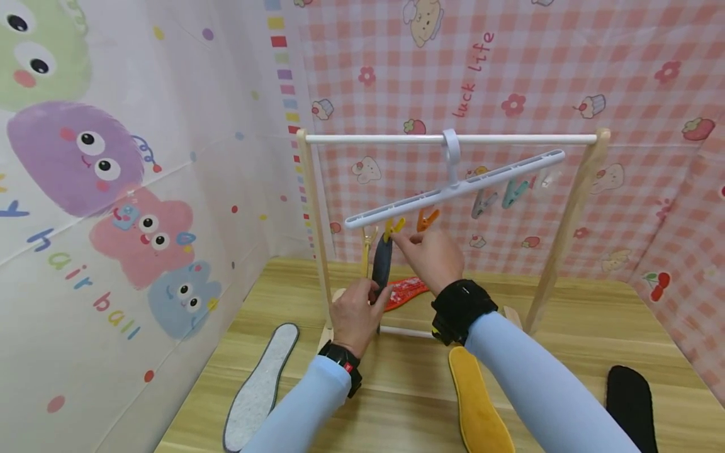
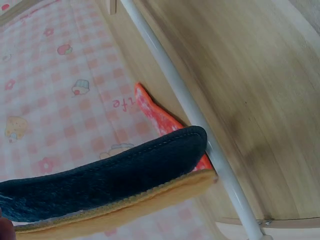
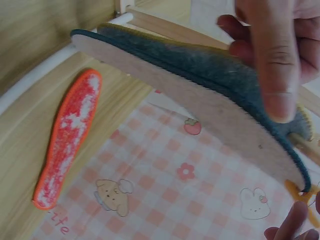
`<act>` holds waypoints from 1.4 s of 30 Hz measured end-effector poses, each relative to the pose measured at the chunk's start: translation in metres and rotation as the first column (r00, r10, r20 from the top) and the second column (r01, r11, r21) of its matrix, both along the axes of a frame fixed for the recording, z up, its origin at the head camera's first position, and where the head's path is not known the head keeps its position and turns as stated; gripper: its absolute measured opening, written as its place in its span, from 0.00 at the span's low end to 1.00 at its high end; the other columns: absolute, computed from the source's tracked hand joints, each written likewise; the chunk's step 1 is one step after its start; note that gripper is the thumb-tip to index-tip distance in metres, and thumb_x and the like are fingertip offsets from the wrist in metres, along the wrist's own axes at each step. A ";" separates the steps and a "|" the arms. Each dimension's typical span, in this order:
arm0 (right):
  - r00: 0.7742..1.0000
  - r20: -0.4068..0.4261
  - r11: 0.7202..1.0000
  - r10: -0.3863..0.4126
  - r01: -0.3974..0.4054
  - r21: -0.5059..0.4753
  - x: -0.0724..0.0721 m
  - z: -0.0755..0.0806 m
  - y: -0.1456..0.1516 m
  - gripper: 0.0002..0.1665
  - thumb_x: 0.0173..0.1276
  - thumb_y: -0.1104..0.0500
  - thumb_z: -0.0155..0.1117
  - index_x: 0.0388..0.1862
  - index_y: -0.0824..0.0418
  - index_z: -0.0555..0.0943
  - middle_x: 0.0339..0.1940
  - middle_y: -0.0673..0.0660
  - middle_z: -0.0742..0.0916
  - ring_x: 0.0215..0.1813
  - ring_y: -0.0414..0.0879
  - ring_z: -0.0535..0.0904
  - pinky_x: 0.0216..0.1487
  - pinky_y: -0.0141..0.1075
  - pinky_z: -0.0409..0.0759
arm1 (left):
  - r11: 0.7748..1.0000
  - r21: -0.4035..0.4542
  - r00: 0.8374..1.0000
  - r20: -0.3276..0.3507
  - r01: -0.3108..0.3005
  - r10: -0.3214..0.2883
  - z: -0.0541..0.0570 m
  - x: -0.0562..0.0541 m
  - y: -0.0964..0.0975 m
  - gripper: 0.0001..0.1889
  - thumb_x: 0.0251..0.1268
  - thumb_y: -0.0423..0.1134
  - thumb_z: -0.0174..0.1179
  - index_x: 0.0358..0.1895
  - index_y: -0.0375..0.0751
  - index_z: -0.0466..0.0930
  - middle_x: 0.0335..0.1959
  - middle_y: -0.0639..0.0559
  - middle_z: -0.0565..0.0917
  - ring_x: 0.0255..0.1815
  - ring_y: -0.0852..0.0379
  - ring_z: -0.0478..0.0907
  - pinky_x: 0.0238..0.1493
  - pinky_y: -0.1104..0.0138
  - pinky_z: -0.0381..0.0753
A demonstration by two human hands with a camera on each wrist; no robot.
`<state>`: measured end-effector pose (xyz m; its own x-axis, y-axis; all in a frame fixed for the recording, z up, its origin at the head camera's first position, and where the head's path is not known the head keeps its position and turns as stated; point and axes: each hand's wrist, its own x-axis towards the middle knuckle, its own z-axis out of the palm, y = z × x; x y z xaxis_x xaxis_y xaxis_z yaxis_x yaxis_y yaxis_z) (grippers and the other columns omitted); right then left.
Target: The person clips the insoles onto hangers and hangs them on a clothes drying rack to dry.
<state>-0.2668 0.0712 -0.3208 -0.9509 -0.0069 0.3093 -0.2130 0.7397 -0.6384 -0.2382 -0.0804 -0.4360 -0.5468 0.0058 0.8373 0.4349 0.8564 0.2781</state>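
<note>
A dark blue-green insole (image 1: 382,261) with a pale underside (image 3: 200,100) hangs lengthwise below the low left end of a white hanger (image 1: 413,204). My left hand (image 1: 355,314) holds this insole around its middle, thumb on one side. At its upper tip, my right hand (image 1: 433,258) pinches a yellow clothespin (image 1: 394,228); in the right wrist view its fingertips (image 3: 295,220) are right at that clip. Just left hangs a yellow-edged insole (image 1: 365,258) from another clip (image 1: 370,236). An orange clothespin (image 1: 427,219) hangs just above the right hand.
The hanger hooks on a white rod (image 1: 368,139) of a wooden stand (image 1: 566,233). Grey (image 1: 483,204) and teal (image 1: 514,192) clothespins hang further right. Around lie a red insole (image 3: 70,135), a grey insole (image 1: 260,390), a mustard insole (image 1: 478,402) and a black insole (image 1: 630,402).
</note>
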 end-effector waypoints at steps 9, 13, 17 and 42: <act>0.999 0.045 1.000 0.022 -0.021 -0.018 0.007 -0.017 0.018 0.31 0.69 0.30 0.55 0.40 0.53 0.89 0.25 0.51 0.85 0.25 0.47 0.75 0.24 0.38 0.67 | 1.000 -0.022 0.998 0.065 0.008 -0.006 0.004 0.011 0.006 0.14 0.58 0.49 0.72 0.31 0.44 0.80 0.22 0.56 0.78 0.22 0.59 0.76 0.20 0.66 0.73; 0.997 0.078 1.000 0.015 -0.014 -0.018 0.010 -0.026 0.027 0.30 0.70 0.32 0.56 0.44 0.54 0.89 0.31 0.53 0.88 0.27 0.46 0.78 0.26 0.38 0.70 | 0.999 -0.041 0.994 0.105 0.033 -0.028 0.003 0.018 0.007 0.15 0.60 0.51 0.70 0.31 0.44 0.80 0.23 0.55 0.78 0.22 0.59 0.76 0.21 0.65 0.73; 0.994 0.104 1.000 0.022 -0.021 -0.013 0.013 -0.038 0.036 0.33 0.69 0.31 0.55 0.46 0.56 0.88 0.35 0.55 0.89 0.29 0.47 0.79 0.28 0.39 0.72 | 0.997 -0.059 0.993 0.106 0.054 -0.048 -0.002 0.026 0.010 0.14 0.60 0.51 0.70 0.29 0.45 0.80 0.22 0.56 0.78 0.20 0.61 0.75 0.20 0.67 0.72; 0.872 0.486 0.994 -0.063 0.012 0.108 0.057 -0.118 0.094 0.35 0.70 0.37 0.59 0.53 0.68 0.82 0.48 0.66 0.86 0.44 0.56 0.82 0.46 0.53 0.78 | 0.953 -0.240 0.854 0.519 0.182 -0.032 -0.061 0.061 0.031 0.17 0.60 0.58 0.66 0.34 0.48 0.83 0.26 0.56 0.82 0.25 0.56 0.80 0.20 0.65 0.72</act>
